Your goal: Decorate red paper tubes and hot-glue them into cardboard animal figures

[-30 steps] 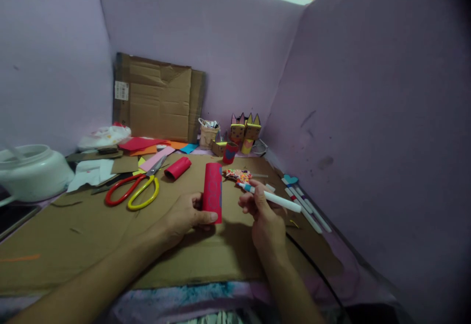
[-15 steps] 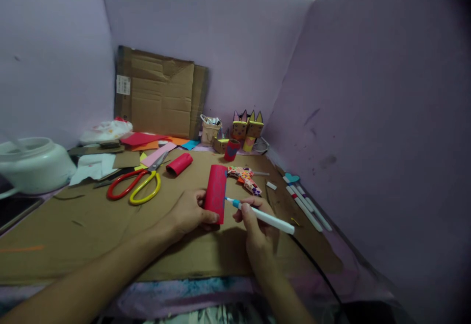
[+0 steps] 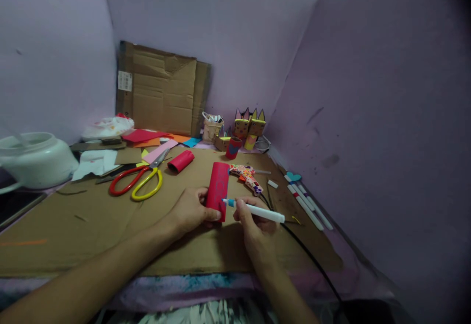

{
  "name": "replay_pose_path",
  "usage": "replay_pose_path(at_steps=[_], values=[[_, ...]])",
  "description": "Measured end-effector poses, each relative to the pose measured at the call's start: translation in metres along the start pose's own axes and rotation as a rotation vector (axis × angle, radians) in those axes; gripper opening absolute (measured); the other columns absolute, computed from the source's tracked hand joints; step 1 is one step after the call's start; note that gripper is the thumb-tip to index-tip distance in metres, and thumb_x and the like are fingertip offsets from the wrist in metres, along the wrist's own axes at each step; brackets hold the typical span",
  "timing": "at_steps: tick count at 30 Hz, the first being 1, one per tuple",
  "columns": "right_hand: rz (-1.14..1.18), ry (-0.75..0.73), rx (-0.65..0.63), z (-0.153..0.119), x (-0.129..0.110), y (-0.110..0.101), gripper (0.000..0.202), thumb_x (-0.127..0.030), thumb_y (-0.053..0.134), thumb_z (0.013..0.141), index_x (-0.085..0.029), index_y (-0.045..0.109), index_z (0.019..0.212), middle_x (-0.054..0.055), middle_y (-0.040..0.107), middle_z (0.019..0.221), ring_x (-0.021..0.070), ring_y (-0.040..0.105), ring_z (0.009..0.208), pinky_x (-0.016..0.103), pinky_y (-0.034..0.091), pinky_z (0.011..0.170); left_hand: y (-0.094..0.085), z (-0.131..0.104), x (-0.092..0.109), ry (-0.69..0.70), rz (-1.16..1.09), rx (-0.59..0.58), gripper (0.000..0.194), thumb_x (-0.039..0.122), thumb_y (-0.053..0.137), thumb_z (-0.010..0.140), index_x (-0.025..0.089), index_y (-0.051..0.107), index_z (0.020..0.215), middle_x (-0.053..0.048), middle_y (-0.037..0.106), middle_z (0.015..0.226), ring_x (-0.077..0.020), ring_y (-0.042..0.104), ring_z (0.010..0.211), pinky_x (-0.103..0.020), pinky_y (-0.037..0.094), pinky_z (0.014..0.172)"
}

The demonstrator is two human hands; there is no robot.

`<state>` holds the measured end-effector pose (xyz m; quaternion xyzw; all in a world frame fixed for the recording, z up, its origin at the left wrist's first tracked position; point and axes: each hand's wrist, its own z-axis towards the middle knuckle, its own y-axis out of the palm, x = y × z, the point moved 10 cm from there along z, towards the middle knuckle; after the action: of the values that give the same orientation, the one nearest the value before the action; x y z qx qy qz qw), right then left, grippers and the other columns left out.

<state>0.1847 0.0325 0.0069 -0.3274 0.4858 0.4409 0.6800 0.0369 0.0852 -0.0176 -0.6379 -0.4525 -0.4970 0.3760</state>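
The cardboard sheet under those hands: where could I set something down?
Most bare room is front left, between the scissors, orange strip and left arm, barring a small scrap. A smaller patch lies between the left hand and right hand, before the red tube. Back left is crowded with coloured paper, the right side with markers.

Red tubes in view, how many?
3: a held tube in the left hand, a lying tube near the scissors, a standing tube farther back. Others may be hidden.

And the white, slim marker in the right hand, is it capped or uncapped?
Uncapped: the white marker shows a bare, narrow tip beyond its blue collar, at the red cylindrical paper tube.
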Motion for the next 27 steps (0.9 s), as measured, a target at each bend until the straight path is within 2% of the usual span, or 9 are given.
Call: replay_pose_path(at_steps=[6,13,27], values=[[-0.033,-0.041,0.025,0.001,-0.009,-0.001,0.025,-0.041,0.061,0.078,-0.016,0.065,0.076,-0.002,0.059,0.055,0.0114,0.056,0.051,0.02,0.043,0.048,0.0,0.002,-0.004,-0.005,-0.017,-0.005,0.039,0.015,0.072,0.045,0.01,0.062,0.083,-0.001,0.067,0.068,-0.0135,0.058,0.054,-0.026,0.048,0.05],[-0.022,-0.042,-0.01,0.0,-0.007,0.004,0.024,-0.04,0.061,0.078,-0.016,0.065,0.077,-0.001,0.061,0.056,0.0121,0.057,0.052,0.021,0.044,0.049,0.0,0.002,-0.002,-0.009,0.003,0.001,0.039,0.013,0.07,0.045,0.009,0.063,0.084,-0.002,0.067,0.069,-0.0142,0.058,0.054,-0.027,0.049,0.051],[0.0,-0.096,-0.089,-0.001,-0.009,0.012,0.021,-0.037,0.061,0.081,-0.017,0.069,0.086,0.003,0.07,0.072,0.0147,0.064,0.065,0.024,0.051,0.06,0.002,-0.001,0.001,0.003,-0.012,-0.015,0.037,0.012,0.071,0.046,0.011,0.065,0.083,-0.001,0.068,0.07,-0.0139,0.059,0.056,-0.024,0.049,0.05]])
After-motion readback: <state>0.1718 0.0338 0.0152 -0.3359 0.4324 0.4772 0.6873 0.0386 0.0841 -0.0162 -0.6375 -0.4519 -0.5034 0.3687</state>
